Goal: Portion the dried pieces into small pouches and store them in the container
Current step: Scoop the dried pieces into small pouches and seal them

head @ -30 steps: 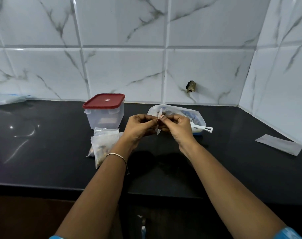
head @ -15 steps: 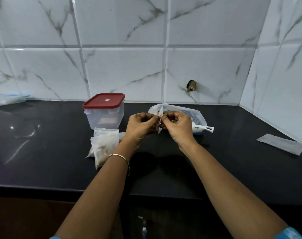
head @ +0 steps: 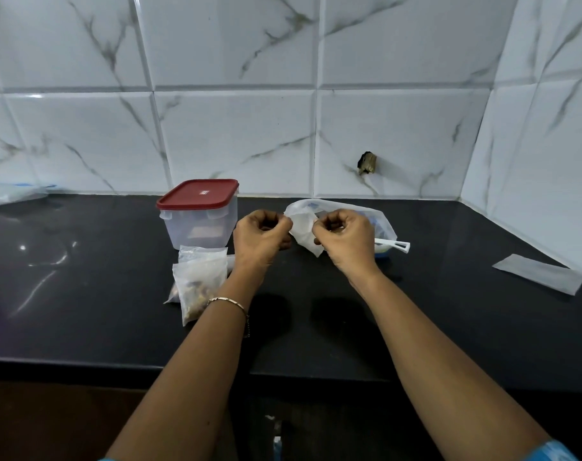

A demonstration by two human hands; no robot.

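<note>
Both hands are raised just above the black polished worktop (head: 99, 294), facing each other with a small translucent white plastic pouch (head: 303, 231) stretched between them. The left hand (head: 261, 239) is curled, its fingers (head: 283, 223) pinching the pouch's left upper edge. The right hand (head: 347, 241) is curled the same way, its fingers (head: 318, 228) pinching the right upper edge. The pouch hangs below the fingertips, crumpled and coming to a point at the bottom. Nothing can be made out inside it.

Left of the left fingers, well back toward the wall, stands a clear rectangular plastic container with a dark red lid (head: 199, 217). The lid is on. A pale flat shape shows low down through its wall, but what it is cannot be told. Just in front of the container, beside the left wrist, lie two small clear plastic pouches of brownish dried pieces (head: 198, 281), one overlapping the other, the pieces gathered in their lower ends.

Directly behind the right fingers lies a larger translucent plastic bag (head: 381, 219) with something blue showing through it. A white plastic scoop handle (head: 394, 243) sticks out from it to the right. Far to the right of the right hand, a flat translucent plastic strip (head: 542, 273) lies on the worktop near the side wall. A thin metal bracelet (head: 228, 301) circles the left wrist.
</note>
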